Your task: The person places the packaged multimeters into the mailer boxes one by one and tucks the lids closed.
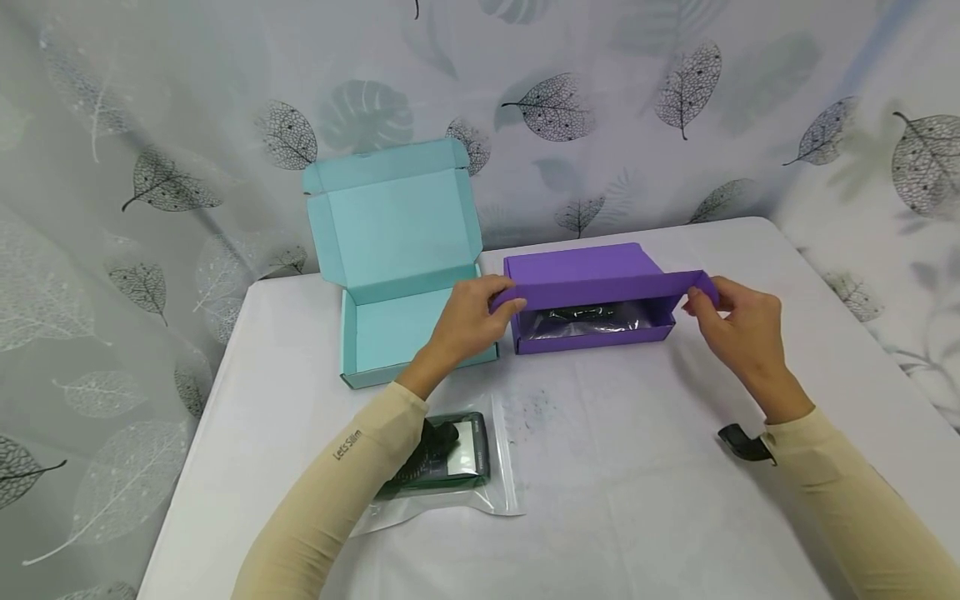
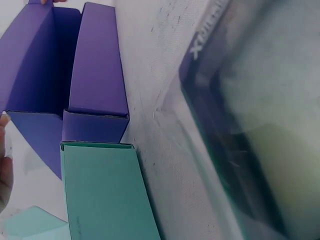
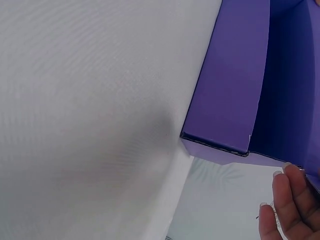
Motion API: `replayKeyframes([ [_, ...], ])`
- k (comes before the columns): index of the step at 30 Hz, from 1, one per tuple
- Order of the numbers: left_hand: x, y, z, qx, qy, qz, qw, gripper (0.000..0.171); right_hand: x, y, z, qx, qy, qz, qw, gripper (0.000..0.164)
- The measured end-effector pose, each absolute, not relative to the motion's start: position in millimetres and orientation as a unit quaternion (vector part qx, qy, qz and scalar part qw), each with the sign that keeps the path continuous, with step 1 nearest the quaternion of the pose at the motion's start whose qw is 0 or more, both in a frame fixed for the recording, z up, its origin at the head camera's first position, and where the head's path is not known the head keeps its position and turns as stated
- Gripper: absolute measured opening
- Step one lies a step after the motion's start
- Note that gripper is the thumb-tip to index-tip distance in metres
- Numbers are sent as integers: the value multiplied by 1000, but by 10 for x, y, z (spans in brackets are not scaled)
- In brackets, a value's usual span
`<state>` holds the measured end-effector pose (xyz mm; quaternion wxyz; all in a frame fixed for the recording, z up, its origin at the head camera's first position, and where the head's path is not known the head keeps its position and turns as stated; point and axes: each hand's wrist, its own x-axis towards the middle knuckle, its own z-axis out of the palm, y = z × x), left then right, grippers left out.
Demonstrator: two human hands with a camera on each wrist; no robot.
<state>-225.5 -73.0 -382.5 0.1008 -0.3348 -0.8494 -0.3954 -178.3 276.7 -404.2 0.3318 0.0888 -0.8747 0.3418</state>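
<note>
A purple cardboard box (image 1: 592, 340) stands on the table with its lid (image 1: 592, 287) partly raised. At the lid's front left corner, my left hand (image 1: 465, 321) pinches the cardboard between thumb and fingers. My right hand (image 1: 742, 329) grips the opposite front corner in the same way. Through the front gap a dark item in a clear plastic bag (image 1: 555, 323) shows inside; the lid hides the rest of it. In the right wrist view, fingers (image 3: 295, 200) of the right hand are at the lid's side flap.
Left of the purple box stands an open turquoise box (image 1: 405, 225), its lid leaning back. Nearer me lies a clear zip bag (image 1: 502, 475) holding a dark green-edged package (image 1: 480, 450), partly hidden by my left forearm. A leaf-patterned curtain (image 1: 420, 75) hangs behind the white table (image 1: 600, 500).
</note>
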Motion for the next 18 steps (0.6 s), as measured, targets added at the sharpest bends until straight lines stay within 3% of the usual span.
replayKeyframes([
  [9, -2232, -727, -3829, -323, -859, -389, 77, 37, -1775, 2805, -4090, 90, -890, 325, 306, 16],
  [18, -2230, -738, -3847, -324, -870, -365, 63, 41, -1751, 2796, -4108, 87, -897, 331, 281, 16],
])
